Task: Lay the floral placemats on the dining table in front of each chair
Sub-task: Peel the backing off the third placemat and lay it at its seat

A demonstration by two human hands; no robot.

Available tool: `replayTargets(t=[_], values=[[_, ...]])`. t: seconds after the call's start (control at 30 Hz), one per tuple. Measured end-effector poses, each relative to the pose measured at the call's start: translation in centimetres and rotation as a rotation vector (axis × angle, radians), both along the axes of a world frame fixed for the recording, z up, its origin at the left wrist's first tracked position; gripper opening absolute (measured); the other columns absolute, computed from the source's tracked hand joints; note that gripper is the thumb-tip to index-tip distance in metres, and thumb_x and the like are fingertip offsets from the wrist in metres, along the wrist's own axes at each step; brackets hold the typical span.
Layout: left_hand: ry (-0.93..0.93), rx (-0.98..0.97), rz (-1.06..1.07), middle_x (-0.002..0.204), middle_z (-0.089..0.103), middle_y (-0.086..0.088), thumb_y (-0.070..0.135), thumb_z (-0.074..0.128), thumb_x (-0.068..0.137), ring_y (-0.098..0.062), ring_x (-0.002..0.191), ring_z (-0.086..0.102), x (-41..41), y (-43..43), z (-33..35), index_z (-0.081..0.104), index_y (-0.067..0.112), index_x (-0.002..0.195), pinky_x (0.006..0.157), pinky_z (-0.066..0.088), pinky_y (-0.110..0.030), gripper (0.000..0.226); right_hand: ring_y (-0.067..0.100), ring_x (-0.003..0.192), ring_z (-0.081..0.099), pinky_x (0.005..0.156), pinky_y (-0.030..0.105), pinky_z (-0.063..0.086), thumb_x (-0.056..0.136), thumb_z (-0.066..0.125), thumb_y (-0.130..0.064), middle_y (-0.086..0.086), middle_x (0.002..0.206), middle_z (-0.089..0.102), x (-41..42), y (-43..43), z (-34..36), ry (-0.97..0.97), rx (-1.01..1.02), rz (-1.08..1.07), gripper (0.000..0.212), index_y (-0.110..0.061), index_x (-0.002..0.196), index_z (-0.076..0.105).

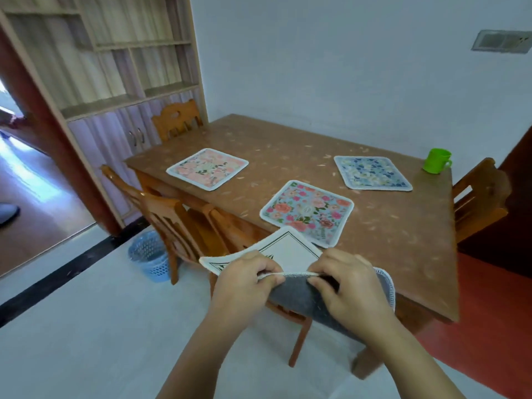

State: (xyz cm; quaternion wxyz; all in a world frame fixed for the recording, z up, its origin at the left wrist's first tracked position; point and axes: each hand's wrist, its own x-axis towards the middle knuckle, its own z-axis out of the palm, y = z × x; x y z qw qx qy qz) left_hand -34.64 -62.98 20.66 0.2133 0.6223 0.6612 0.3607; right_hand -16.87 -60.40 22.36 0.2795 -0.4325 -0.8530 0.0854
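Observation:
Three floral placemats lie flat on the brown dining table (403,226): a pink one (207,168) at the far left, a blue one with pale flowers (372,172) at the far right, and a light-blue one with red roses (306,213) near the front edge. Both hands hold up a fourth placemat (290,250) above the table's near edge. Its face is white with a dark line border and its underside is grey. My left hand (244,279) and my right hand (348,286) each pinch its near hem.
Wooden chairs stand at the far left (177,119), the near left (167,214) and the right end (478,197). A green cup (436,161) sits at the table's far right corner. A blue mesh wastebasket (149,256) stands on the floor beside the left chair. A shelf cabinet (115,67) fills the back left.

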Motion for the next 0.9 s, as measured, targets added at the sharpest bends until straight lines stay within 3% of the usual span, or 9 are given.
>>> replayTargets(t=[0.2, 0.33, 0.43, 0.53, 0.67, 0.9], values=[[-0.013, -0.007, 0.139, 0.077, 0.053, 0.019, 0.021, 0.065, 0.082, -0.002, 0.081, 0.05, -8.4, -2.3, -0.2, 0.058, 0.035, 0.07, 0.073, 0.041, -0.017, 0.02, 0.012, 0.079, 0.056, 0.068, 0.032, 0.044, 0.081, 0.064, -0.018, -0.005, 0.082, 0.063, -9.1, 0.5, 0.3, -0.046, -0.049, 0.184, 0.004, -0.021, 0.08, 0.065], [0.055, -0.008, 0.226, 0.072, 0.051, 0.02, 0.019, 0.065, 0.08, -0.003, 0.074, 0.049, -14.1, -2.8, -1.0, 0.056, 0.036, 0.067, 0.064, 0.034, -0.007, 0.024, 0.016, 0.076, 0.057, 0.068, 0.035, 0.044, 0.078, 0.065, -0.013, -0.005, 0.078, 0.061, -15.7, 1.9, -1.0, -0.066, -0.067, 0.269, 0.008, -0.02, 0.077, 0.065], [0.102, -0.062, 0.322, 0.069, 0.05, 0.025, 0.025, 0.064, 0.081, -0.001, 0.072, 0.049, -19.1, -2.4, -2.0, 0.049, 0.041, 0.06, 0.06, 0.03, -0.01, 0.03, 0.018, 0.079, 0.057, 0.071, 0.035, 0.046, 0.081, 0.062, -0.016, -0.003, 0.082, 0.061, -21.3, 3.4, -2.5, -0.083, -0.103, 0.312, 0.005, -0.02, 0.08, 0.065], [0.049, -0.093, 0.372, 0.074, 0.057, 0.018, 0.026, 0.065, 0.08, -0.004, 0.075, 0.053, -24.0, -1.3, -2.7, 0.053, 0.039, 0.064, 0.065, 0.039, -0.018, 0.024, 0.016, 0.079, 0.056, 0.073, 0.033, 0.044, 0.082, 0.062, -0.016, -0.005, 0.081, 0.06, -26.9, 5.8, -3.5, -0.069, -0.112, 0.381, 0.006, -0.019, 0.079, 0.066], [0.022, -0.121, 0.419, 0.072, 0.058, 0.017, 0.024, 0.066, 0.08, -0.001, 0.073, 0.054, -31.0, 1.7, -2.1, 0.052, 0.041, 0.059, 0.065, 0.041, -0.017, 0.03, 0.008, 0.08, 0.053, 0.073, 0.021, 0.036, 0.084, 0.061, -0.02, -0.008, 0.085, 0.061, -34.7, 9.7, -3.5, -0.05, -0.127, 0.463, 0.005, -0.022, 0.084, 0.066], [0.116, -0.126, 0.502, 0.073, 0.057, 0.016, 0.023, 0.066, 0.079, -0.004, 0.072, 0.053, -41.7, 6.6, -1.0, 0.057, 0.037, 0.066, 0.065, 0.04, -0.017, 0.022, 0.015, 0.076, 0.057, 0.068, 0.024, 0.042, 0.079, 0.066, -0.014, 0.003, 0.082, 0.068, -46.2, 15.9, -2.9, 0.024, -0.185, 0.552, 0.004, -0.013, 0.08, 0.069]])
